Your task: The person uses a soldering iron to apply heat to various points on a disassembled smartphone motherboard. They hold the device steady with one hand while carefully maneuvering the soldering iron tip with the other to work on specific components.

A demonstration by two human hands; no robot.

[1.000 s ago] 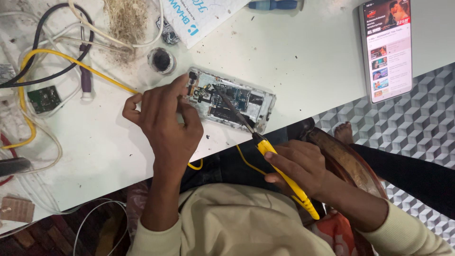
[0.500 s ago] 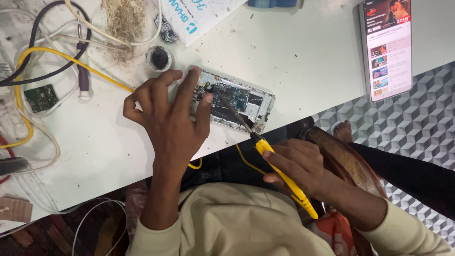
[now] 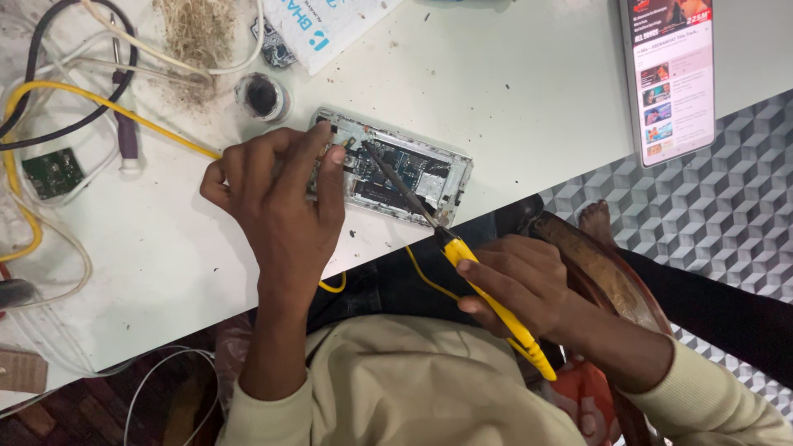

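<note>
Head view looks down on a white table [image 3: 512, 91] with the person's lap below it. At the far left lie a tangle of wires [image 3: 58, 99] in black, white and yellow, and a small green circuit board [image 3: 51, 172] beside them. Further right, near the top, sit a clump of dry fibres [image 3: 194, 33] and a small round pot [image 3: 263, 96] with a dark inside. The left hand [image 3: 277, 206] comes up from the lower edge, forearm nearly upright, wrist straight, palm down on the table. Its fingers [image 3: 318, 153] curl over the left end of an opened phone [image 3: 396, 169], pinning it in place; the thumb side is hidden, so how tightly it grips cannot be told. The opened phone lies flat near the table's front edge, slightly tilted, its insides showing. A soldering iron [image 3: 487, 301] with a yellow handle slants up and left from the lap, its dark tip resting on the insides of the phone near the left hand's fingertips. The right hand [image 3: 516, 285] is closed around the yellow handle like a pen, with the forearm in a cream sleeve [image 3: 710, 396] running off to the lower right. At the far right a second phone [image 3: 671, 74] lies on the table with its screen lit.
</note>
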